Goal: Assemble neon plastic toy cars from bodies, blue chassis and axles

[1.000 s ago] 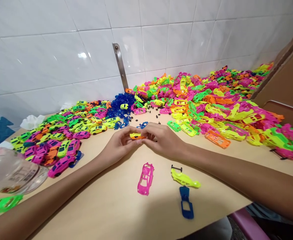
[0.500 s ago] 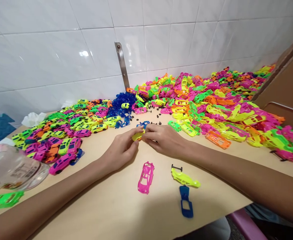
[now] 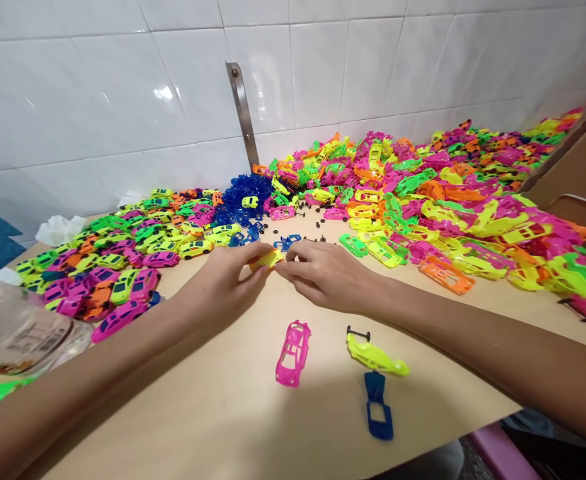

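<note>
Between the fingertips of my left hand (image 3: 227, 277) is a yellow toy car body (image 3: 267, 260). My right hand (image 3: 323, 275) touches its right end with fingers bent and closed together; whether they pinch a small part is hidden. Just beyond the fingers lies a blue chassis piece (image 3: 287, 241). Nearer to me on the table are a pink car shell (image 3: 293, 353), a yellow car shell (image 3: 377, 355) with a black axle (image 3: 359, 333) at its end, and a blue chassis (image 3: 377, 407).
Toy cars (image 3: 123, 267) are heaped at the left, beside a clear plastic package (image 3: 27, 327). Blue parts (image 3: 245, 197) lie at the back, loose shells (image 3: 423, 200) at the right. A cardboard box (image 3: 577, 180) stands far right, near a tiled wall (image 3: 317, 73).
My left hand and the yellow car body have shifted slightly left. More of the blue chassis piece behind the fingers shows. The whole view has tilted a little.
</note>
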Demonstrator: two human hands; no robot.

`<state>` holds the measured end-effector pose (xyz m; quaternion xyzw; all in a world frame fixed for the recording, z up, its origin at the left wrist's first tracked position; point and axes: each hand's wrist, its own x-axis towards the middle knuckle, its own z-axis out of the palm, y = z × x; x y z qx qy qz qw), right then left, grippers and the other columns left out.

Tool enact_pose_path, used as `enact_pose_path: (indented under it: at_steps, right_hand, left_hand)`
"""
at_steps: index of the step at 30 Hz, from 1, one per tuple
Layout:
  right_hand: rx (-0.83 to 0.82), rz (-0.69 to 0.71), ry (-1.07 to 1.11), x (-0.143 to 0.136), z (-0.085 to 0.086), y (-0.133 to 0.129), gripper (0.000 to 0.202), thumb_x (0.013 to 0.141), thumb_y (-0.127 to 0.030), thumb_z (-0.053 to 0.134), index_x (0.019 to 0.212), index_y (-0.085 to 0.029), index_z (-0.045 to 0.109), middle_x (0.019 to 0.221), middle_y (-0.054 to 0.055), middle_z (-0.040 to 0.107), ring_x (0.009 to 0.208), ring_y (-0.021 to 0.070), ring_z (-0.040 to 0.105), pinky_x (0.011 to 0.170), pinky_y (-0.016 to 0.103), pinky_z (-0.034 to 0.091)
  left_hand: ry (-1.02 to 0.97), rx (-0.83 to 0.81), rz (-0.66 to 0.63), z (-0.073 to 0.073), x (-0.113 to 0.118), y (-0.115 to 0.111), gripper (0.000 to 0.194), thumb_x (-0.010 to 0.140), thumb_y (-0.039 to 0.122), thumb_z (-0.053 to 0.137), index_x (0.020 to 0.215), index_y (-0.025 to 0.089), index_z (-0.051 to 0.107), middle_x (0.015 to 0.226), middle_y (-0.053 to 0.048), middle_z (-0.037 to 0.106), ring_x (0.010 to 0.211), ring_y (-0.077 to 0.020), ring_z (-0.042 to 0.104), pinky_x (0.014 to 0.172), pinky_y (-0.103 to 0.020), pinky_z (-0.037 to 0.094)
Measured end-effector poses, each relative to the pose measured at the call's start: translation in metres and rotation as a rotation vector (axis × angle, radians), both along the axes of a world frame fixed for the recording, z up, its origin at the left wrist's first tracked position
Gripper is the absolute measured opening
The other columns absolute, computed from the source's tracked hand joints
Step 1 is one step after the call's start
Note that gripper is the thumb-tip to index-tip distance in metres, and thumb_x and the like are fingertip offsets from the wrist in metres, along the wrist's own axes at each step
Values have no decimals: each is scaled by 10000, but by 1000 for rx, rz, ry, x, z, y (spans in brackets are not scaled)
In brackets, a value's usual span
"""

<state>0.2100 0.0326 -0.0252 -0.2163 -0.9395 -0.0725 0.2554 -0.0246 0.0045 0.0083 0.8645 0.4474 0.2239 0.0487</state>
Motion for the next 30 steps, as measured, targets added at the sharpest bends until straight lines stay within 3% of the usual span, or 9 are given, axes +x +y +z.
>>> enact_pose_path:
  at_steps: [3, 9, 13, 18, 25, 30]
  right_hand:
    - [5, 5, -3, 0, -1, 0, 245, 1008, -201, 468, 1125, -188, 683, 1048, 95, 631, 883, 199, 524, 697, 323, 330]
    - [0, 2, -11, -2, -1, 0, 255, 1020, -209, 436, 1136, -169, 660, 1056, 102, 624, 918, 214, 538, 730, 337, 364]
    - [-17, -15, -18, -8, 1, -2, 234, 1000, -192, 447, 1154, -146, 618, 1029, 110, 619, 916, 229, 537, 770, 355, 397]
    - [-62, -9, 15, -12, 3, -5, 242, 956, -150, 472, 1186, -146, 549, 1064, 117, 610, 946, 241, 539, 812, 365, 425]
    - [-68, -47, 8, -15, 4, -6, 129, 954, -165, 475, 1044, -162, 567, 1038, 113, 595, 897, 235, 524, 758, 358, 410]
    - [-58, -2, -10, -12, 3, -5, 179, 966, -163, 476, 1081, -158, 614, 1021, 106, 598, 901, 229, 521, 770, 357, 400]
  left_hand:
    - [75, -38, -36, 8, -5, 5, 274, 959, 358, 554, 1143, 207, 691, 1015, -46, 775, 807, -189, 720, 688, -260, 506]
    - [196, 6, -57, 15, 0, 6, 224, 936, 290, 539, 1065, 183, 689, 904, -48, 749, 724, -163, 675, 638, -247, 452]
    - [254, 62, -56, 11, 4, 3, 193, 928, 231, 507, 1017, 159, 663, 802, -41, 693, 644, -136, 606, 589, -244, 386]
    - [193, 87, -72, 1, 4, 2, 173, 897, 180, 509, 999, 166, 649, 747, -6, 659, 612, -116, 567, 587, -228, 375]
    - [115, 124, -7, -8, 7, 0, 243, 868, 148, 539, 1096, 183, 616, 835, -23, 700, 708, -149, 631, 623, -236, 413]
    - [102, 150, -4, -12, 7, -2, 219, 899, 148, 543, 1108, 182, 599, 886, -49, 713, 741, -165, 652, 645, -250, 442]
